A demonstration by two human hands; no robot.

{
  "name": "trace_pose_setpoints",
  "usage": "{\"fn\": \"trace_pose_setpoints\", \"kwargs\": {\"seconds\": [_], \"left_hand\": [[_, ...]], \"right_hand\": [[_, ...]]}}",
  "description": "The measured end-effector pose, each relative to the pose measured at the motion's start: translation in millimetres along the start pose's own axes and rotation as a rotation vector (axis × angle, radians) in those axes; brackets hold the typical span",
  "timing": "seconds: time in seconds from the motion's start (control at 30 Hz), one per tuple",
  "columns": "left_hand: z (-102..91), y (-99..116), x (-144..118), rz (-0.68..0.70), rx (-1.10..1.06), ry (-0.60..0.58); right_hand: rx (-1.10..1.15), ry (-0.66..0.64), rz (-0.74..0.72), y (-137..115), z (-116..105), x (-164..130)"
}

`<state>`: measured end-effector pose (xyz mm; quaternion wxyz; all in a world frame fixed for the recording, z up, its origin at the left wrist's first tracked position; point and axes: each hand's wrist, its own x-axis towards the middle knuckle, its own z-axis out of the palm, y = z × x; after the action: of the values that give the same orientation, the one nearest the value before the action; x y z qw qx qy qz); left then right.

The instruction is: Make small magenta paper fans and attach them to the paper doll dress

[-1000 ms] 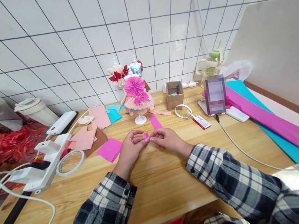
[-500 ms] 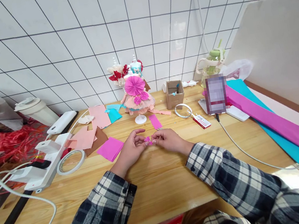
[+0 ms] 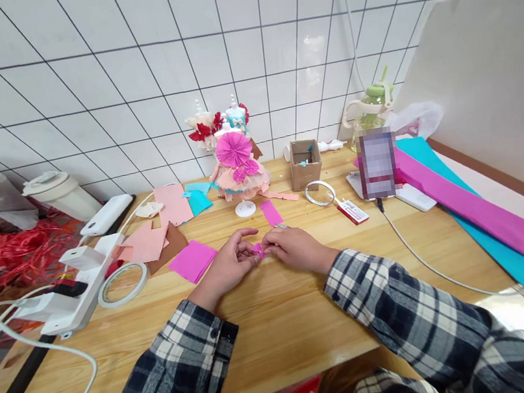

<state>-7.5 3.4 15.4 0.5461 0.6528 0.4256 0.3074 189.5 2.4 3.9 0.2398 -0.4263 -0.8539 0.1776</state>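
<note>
Paper piece (image 3: 257, 250), small and magenta, pinched between left hand (image 3: 230, 262) and right hand (image 3: 298, 249), over the desk (image 3: 292, 330).
Light, even pressure from both hands should spare its gathered folds from crushing; outward lie one magenta strip (image 3: 271, 213), one pile of magenta squares (image 3: 193, 262), one tape roll (image 3: 119, 302), one cardboard box (image 3: 306, 180) and three miniature dress forms (image 3: 240, 184).

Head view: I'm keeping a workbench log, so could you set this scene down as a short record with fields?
surface: wooden table
left hand: fingers pinch a small magenta paper piece
right hand: fingers at that piece, grip unclear
left of hands: magenta sheets, white roll
behind hands: magenta strip, decorated dress form
right of dress form: cardboard box
</note>
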Motion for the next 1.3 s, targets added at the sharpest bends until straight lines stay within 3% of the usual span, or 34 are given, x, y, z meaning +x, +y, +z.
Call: {"fn": "trace_pose_setpoints", "kwargs": {"seconds": [0.2,0.37,0.47,0.6,0.9,1.3], "left_hand": [[5.5,-8,5,-0.029,-0.136,0.144],[12.8,-12,5,-0.025,-0.070,0.206],[11.5,-7,3,-0.006,-0.064,0.139],[4.9,-4,0,0.011,-0.111,0.007],[-3.3,-5,0,0.036,0.056,-0.076],[-5.9,12,-6,0.153,0.513,-0.109]], "right_hand": [[0.049,0.129,0.052,-5,0,2],[0.170,0.196,0.134,-9,0,1],[0.459,0.152,0.180,-7,-1,0],[0.801,-0.032,0.136,-2,-3,1],[1.027,-0.139,0.231,1,-2,3],[0.947,-0.154,0.291,9,8,4]]}}
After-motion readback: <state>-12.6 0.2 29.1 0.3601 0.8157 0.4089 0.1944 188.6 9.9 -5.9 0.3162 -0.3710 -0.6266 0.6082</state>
